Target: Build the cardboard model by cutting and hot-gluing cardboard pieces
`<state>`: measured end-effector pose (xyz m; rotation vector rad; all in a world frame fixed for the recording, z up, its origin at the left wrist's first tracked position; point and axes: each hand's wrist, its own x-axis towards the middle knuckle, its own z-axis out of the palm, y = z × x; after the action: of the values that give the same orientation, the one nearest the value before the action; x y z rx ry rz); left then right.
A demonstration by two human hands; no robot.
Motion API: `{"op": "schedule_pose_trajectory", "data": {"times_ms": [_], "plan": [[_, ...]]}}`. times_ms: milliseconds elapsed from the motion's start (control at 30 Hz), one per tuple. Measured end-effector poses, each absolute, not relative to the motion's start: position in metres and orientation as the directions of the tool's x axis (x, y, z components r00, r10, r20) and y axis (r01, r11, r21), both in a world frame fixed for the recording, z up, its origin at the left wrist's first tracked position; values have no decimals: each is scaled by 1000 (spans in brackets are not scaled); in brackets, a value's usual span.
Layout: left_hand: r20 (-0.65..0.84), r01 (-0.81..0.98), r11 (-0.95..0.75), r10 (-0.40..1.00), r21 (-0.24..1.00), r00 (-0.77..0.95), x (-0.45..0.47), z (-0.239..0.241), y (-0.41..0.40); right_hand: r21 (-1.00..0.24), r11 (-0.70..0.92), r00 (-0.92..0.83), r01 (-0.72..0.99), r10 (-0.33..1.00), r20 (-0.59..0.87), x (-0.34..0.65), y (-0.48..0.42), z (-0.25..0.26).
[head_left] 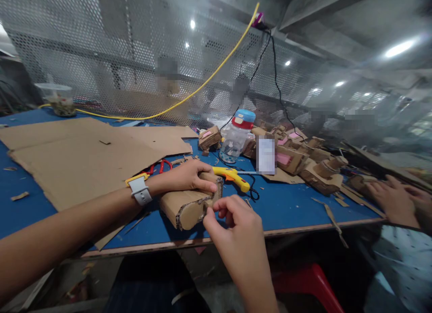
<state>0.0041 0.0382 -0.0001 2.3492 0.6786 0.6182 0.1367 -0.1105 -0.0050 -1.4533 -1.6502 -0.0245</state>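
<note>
My left hand [189, 176], with a white watch on the wrist, rests on top of a curved cardboard model [187, 205] near the front edge of the blue table [290, 205] and holds it down. My right hand [236, 225] pinches the model's near right end between thumb and fingers. A yellow glue gun [232, 176] lies on the table just behind the model, its black cord trailing to the right.
Large flat cardboard sheets [77, 155] cover the left of the table. A clear bottle with a red and blue lid [237, 135] and several cardboard models [303, 162] stand behind. Red scissors [162, 165] lie near my wrist. Another person's hands [391, 198] work at the right. A red stool [303, 281] sits below.
</note>
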Motion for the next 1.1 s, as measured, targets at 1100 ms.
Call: {"op": "schedule_pose_trajectory", "data": {"times_ms": [1100], "plan": [[220,295,-588,647,753,730,5,3,40,-330,636,-136,698,570,811,162,-106,-20]]}}
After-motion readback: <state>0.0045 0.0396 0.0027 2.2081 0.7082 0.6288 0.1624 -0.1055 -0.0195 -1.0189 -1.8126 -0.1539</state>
